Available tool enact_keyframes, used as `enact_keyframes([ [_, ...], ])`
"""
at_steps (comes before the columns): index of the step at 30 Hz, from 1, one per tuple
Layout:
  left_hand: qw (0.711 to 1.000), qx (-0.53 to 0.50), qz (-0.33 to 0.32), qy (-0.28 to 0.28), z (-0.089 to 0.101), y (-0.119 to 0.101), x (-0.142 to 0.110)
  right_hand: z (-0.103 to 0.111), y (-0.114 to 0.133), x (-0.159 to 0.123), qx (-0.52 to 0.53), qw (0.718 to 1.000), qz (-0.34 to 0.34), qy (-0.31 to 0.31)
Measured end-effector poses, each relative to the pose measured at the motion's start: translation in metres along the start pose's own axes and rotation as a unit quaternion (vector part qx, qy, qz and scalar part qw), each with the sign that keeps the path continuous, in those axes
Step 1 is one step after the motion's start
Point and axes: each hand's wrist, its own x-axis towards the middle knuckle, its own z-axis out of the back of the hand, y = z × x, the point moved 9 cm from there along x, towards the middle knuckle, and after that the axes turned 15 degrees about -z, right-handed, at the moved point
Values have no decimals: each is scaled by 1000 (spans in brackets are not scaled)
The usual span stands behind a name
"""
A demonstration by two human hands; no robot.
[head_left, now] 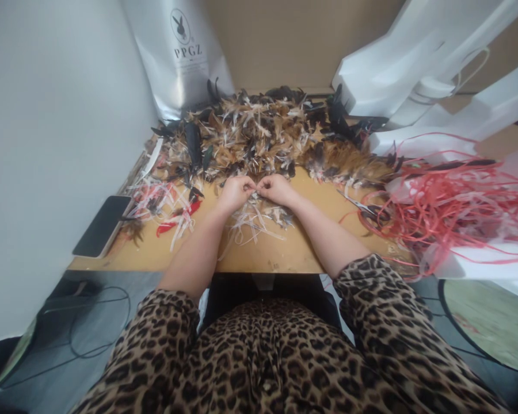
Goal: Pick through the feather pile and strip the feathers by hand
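Note:
My left hand (236,193) and my right hand (275,190) meet at the near edge of a heap of brown and black feathers (259,126). Both are closed in a pinch, fingertips almost touching. Whatever lies between the fingers is too small to make out. Just below them, thin whitish ribbon strips (252,224) and feather bits lie on the yellow tabletop (259,256). To the left is another tangle of white and pink strips (155,198), with a red piece (167,229) beside it.
A phone (102,226) lies at the left table edge. Right of my arms are scissors (366,210) and a big tangle of red ribbon (453,201). A silver bag (185,63) stands behind the feathers at left; white foam pieces (371,75) lean at the right.

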Motion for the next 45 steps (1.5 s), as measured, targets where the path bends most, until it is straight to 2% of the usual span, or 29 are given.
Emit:
enact_keyframes([
  [14, 999, 31, 23, 18, -1, 4, -1, 1, 0, 0, 15, 1000, 0, 2],
  [31, 998, 52, -30, 18, -1, -3, 2, -2, 0, 1, 16, 1000, -11, 8],
  [40, 999, 25, -27, 12, -1, -1, 1, -1, 3, 1, 33, 999, -11, 34],
  [45, 1000, 7, -15, 6, 0, 1, 0, -1, 5, 0, 11, 1000, -10, 19],
])
